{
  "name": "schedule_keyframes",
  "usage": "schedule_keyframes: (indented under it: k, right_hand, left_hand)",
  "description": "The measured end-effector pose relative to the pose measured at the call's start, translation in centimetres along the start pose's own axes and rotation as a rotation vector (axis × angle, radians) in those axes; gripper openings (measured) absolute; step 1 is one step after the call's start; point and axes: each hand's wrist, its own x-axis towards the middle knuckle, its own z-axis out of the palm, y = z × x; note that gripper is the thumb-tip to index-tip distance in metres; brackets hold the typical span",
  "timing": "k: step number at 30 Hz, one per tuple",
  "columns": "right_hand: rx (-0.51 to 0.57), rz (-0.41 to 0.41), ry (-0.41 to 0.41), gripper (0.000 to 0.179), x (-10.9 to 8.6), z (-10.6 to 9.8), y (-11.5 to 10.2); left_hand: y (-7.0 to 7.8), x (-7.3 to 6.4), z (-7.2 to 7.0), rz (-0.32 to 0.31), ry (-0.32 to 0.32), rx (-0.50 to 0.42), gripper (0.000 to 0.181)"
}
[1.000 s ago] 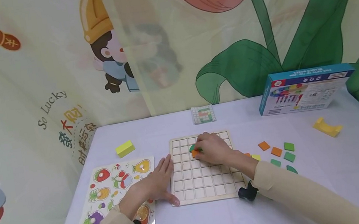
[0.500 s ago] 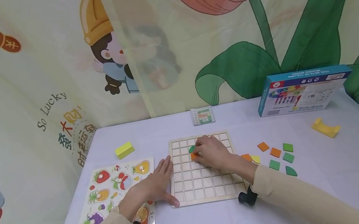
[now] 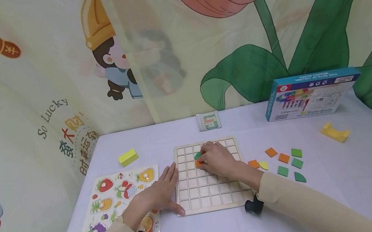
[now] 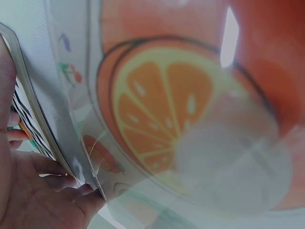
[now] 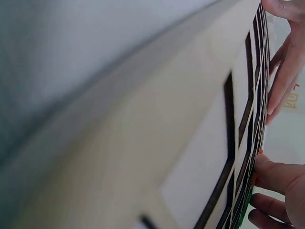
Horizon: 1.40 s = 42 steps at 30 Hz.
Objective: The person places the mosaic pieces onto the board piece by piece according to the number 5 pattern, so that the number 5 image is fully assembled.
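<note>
A pale wooden grid board (image 3: 204,192) lies on the table. My right hand (image 3: 219,160) is over its upper half, fingers curled, thumb and fingers at an orange square tile (image 3: 197,164). A green rounded tile (image 3: 197,155) sits just above that tile. In the right wrist view the thumb (image 5: 274,172) touches orange and the fingers lie near a green tile (image 5: 246,207); the palm hides other cells. My left hand (image 3: 162,191) rests along the board's left edge, fingers stretched out and thumb spread at the lower corner.
Loose orange tiles (image 3: 283,158), green tiles (image 3: 297,163) and a yellow tile (image 3: 264,165) lie right of the board. A fruit picture sheet (image 3: 94,210) is at left, a yellow block (image 3: 128,157) behind it. A pattern card (image 3: 208,121), box (image 3: 310,95) and yellow curved block (image 3: 335,132) stand farther back.
Both hands keep nearly the same places on the board. My right fingers shift only slightly at the orange tile. The whole view drifts a little.
</note>
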Motion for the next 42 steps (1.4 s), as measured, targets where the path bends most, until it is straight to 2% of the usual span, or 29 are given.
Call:
schedule_keyframes:
  k: [5, 12, 15, 20, 23, 28, 32, 36, 42]
  right_hand:
    - [-0.002, -0.010, -0.017, 0.017, -0.2, -0.2, 0.1]
    - [0.114, 0.006, -0.031, 0.010, -1.7, -1.7, 2.2]
    - [0.163, 0.034, -0.063, 0.015, -3.1, -2.8, 4.3]
    - [0.247, 0.165, -0.213, 0.026, -6.1, -4.8, 8.9]
    - [0.263, 0.242, -0.298, 0.031, -8.1, -5.7, 11.7]
    - [0.276, 0.281, -0.388, 0.034, -10.7, -6.5, 14.9]
    - [0.304, 0.290, -0.357, 0.029, -11.7, -6.5, 15.9]
    - [0.319, 0.310, -0.308, 0.024, -11.9, -6.2, 15.8]
    - [0.251, 0.319, -0.308, 0.022, -11.2, -5.9, 15.3]
  left_hand:
    - [-0.1, 0.0, 0.0, 0.005, 0.000, -0.003, 0.126]
    - [-0.1, 0.0, 0.0, 0.009, 0.000, 0.000, 0.127]
    - [0.1, 0.0, 0.0, 0.010, 0.000, 0.004, 0.127]
    - [0.2, -0.1, 0.0, 0.005, -0.006, 0.004, 0.126]
    - [0.2, -0.2, -0.2, 0.002, -0.007, 0.001, 0.126]
    - [0.2, -0.1, -0.3, 0.003, -0.004, -0.008, 0.125]
    - [0.1, -0.1, -0.3, 0.009, -0.011, -0.005, 0.125]
    - [0.0, -0.1, -0.3, 0.012, -0.006, -0.006, 0.125]
    - [0.1, 0.0, -0.1, 0.006, 0.002, -0.013, 0.126]
